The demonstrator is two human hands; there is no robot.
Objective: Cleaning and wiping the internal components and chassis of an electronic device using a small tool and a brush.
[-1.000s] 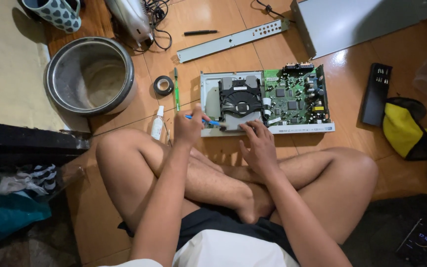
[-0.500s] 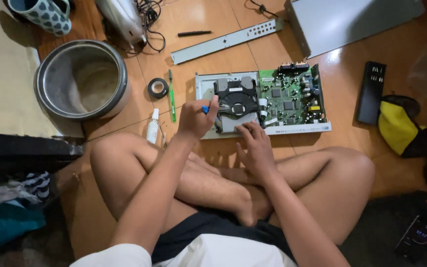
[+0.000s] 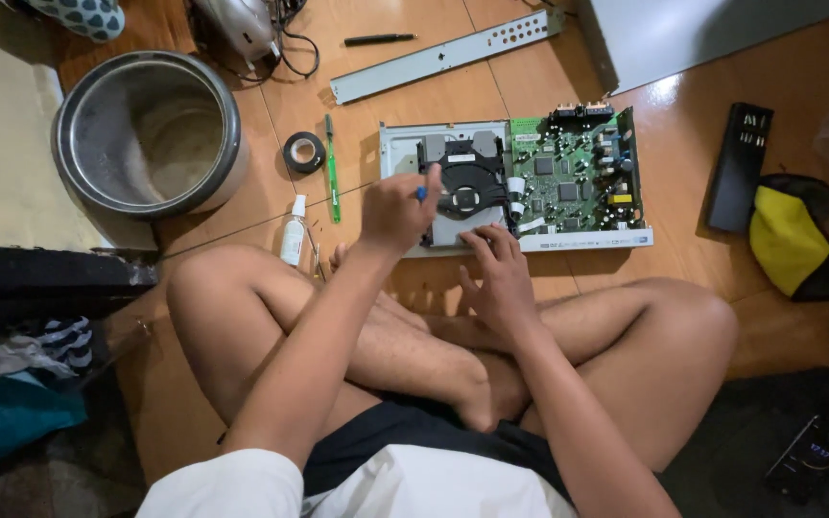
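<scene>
An opened disc player chassis [image 3: 582, 240] lies on the wooden floor in front of my crossed legs, with a black disc drive [image 3: 467, 177] on its left half and a green circuit board [image 3: 573, 173] on its right. My left hand [image 3: 397, 211] is shut on a blue-handled screwdriver [image 3: 422, 193], whose tip is over the drive's left side. My right hand [image 3: 496, 273] rests with spread fingers on the chassis front edge.
A steel pot [image 3: 151, 129] stands at the left. Near it lie a black tape roll [image 3: 304, 152], a green pen [image 3: 332, 173], a small white bottle [image 3: 293, 230]. A metal strip [image 3: 443, 56] and grey cover [image 3: 683, 34] lie behind; a black remote [image 3: 739, 163] and yellow-black pouch [image 3: 789, 235] lie right.
My left hand has moved with the screwdriver from the chassis's front left corner up onto the disc drive. My right hand has shifted forward onto the chassis edge.
</scene>
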